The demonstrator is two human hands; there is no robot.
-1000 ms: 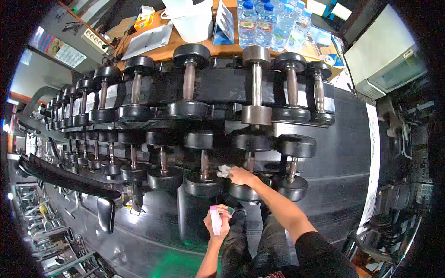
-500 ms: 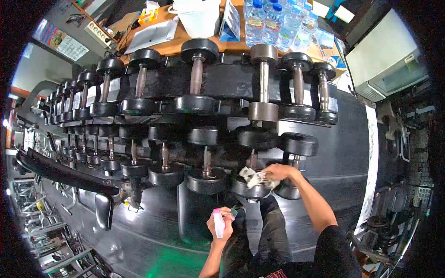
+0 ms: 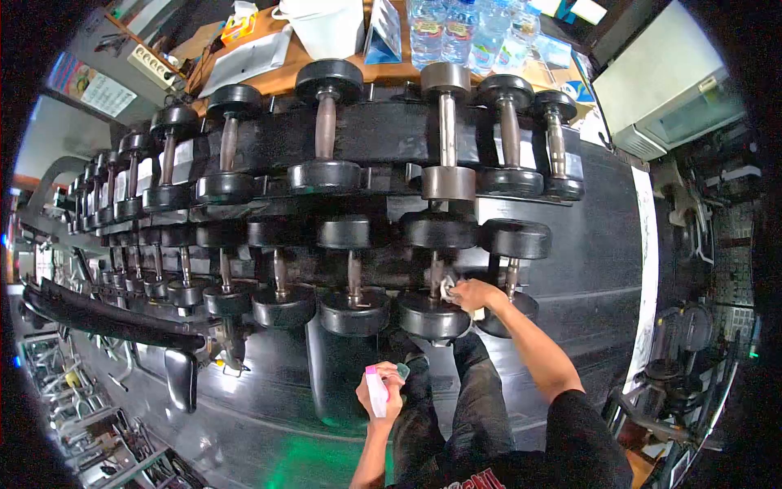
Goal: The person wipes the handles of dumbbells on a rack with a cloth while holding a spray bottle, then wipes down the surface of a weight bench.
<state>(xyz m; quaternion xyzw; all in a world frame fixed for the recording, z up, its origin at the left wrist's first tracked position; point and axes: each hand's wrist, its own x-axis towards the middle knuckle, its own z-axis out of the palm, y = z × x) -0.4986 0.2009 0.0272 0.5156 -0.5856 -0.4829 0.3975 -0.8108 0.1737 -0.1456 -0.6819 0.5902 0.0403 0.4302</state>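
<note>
My right hand (image 3: pixel 479 297) is closed on a whitish cloth (image 3: pixel 446 288), mostly bunched under the fingers. The cloth is by the handle and near head of a black dumbbell (image 3: pixel 435 318) on the lower rack row. Just to the right lies another black dumbbell (image 3: pixel 516 238), its near head partly behind my hand. Lower down, my left hand (image 3: pixel 391 394) grips a spray bottle (image 3: pixel 375 393) with a white and pink top, held in front of my legs. Most of the bottle's body is hidden by the fingers.
Above, an upper row holds several dumbbells, one with metallic heads (image 3: pixel 448 183). Behind stands a wooden table with a white bucket (image 3: pixel 327 28) and water bottles (image 3: pixel 440 33). A padded bench (image 3: pixel 114 316) is at left, a white cabinet (image 3: pixel 664 77) at right.
My right hand and the cloth have moved up from the dumbbell's near head toward its handle. The left hand still holds the spray bottle. The whole view has shifted slightly.
</note>
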